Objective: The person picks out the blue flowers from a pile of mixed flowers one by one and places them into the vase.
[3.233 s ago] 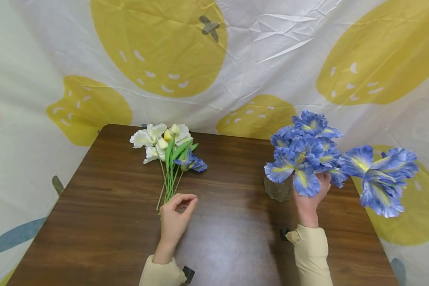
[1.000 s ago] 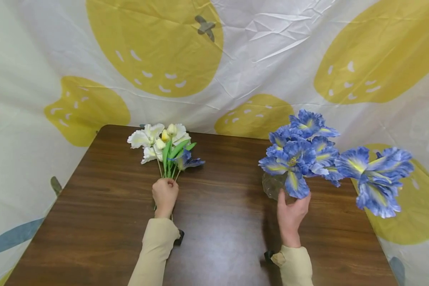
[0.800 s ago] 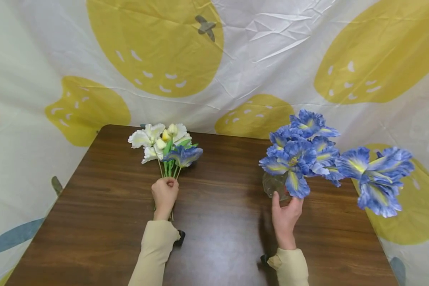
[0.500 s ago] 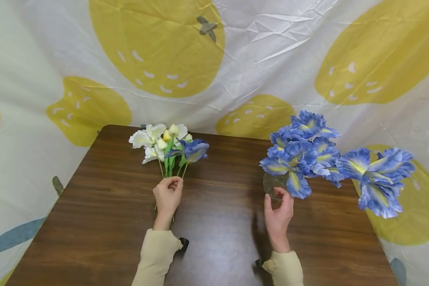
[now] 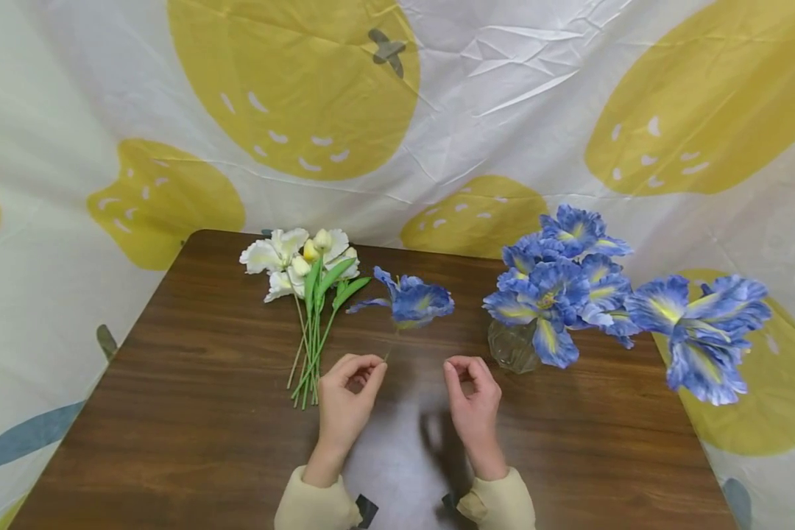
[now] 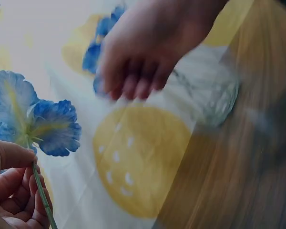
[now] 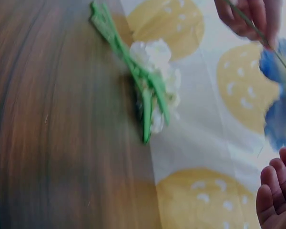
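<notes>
In the head view my left hand (image 5: 349,405) pinches the thin stem of a blue artificial iris (image 5: 416,300), its bloom raised over the table. The left wrist view shows the green stem (image 6: 44,202) between thumb and fingertips, just under the petals. My right hand (image 5: 475,401) hovers to the right of that flower, fingers loosely bent and holding nothing. Its fingers (image 7: 276,183) are apart from the iris in the right wrist view. Beyond it stands a clear glass vase (image 5: 512,347) holding several blue irises (image 5: 559,291); one bloom (image 5: 702,331) leans far right.
White flowers (image 5: 280,258) and pale yellow tulips (image 5: 311,252) with green stems (image 5: 313,346) lie in a bunch at the left on the brown wooden table (image 5: 192,397). A lemon-patterned cloth (image 5: 450,147) hangs behind the table.
My left hand has lifted the blue iris out of the bunch and moved it right. My right hand has left the vase area and come left toward the left hand.
</notes>
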`<state>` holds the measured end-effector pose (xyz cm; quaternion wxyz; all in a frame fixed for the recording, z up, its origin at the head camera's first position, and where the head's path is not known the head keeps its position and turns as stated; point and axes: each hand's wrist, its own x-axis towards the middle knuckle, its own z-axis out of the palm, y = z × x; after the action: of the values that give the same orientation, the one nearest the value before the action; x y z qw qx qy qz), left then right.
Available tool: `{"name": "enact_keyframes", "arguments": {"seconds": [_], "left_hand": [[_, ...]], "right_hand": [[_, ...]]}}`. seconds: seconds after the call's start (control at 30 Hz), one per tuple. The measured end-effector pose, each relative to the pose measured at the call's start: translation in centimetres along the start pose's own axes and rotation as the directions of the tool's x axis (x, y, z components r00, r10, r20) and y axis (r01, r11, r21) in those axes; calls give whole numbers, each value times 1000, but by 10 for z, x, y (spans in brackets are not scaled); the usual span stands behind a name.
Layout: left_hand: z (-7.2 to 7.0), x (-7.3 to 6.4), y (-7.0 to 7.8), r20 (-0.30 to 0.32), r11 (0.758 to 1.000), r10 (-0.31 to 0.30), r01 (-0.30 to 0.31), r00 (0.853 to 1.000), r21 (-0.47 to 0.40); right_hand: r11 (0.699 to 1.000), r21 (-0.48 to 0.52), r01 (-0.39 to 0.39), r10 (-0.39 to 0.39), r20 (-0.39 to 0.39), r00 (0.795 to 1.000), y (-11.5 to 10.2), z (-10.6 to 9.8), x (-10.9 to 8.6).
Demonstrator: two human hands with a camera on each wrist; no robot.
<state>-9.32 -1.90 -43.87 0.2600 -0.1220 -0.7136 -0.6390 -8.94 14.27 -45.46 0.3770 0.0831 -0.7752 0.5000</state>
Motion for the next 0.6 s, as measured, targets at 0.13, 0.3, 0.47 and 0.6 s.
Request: {"name": "enact_keyframes", "arguments": {"seconds": [0.13,0.3,0.47,0.6], "left_hand": [[7,-5,14,35,999,20,-19,999,-32],[12,-6,17,46,996,72,-70,996,-47],[13,-5,17,56,994,98,-95,994,-54],[14,-6,15,74,992,110,-105,991,-67]], "right_hand": [[998,70,-7,2,68,998,-15,4,1],[991,129,25,-39,104,994,-25,6,4],[988,152,35,-50,98,994,-18,9,3],[985,171,24,-42,100,994,-8,12,0]]}}
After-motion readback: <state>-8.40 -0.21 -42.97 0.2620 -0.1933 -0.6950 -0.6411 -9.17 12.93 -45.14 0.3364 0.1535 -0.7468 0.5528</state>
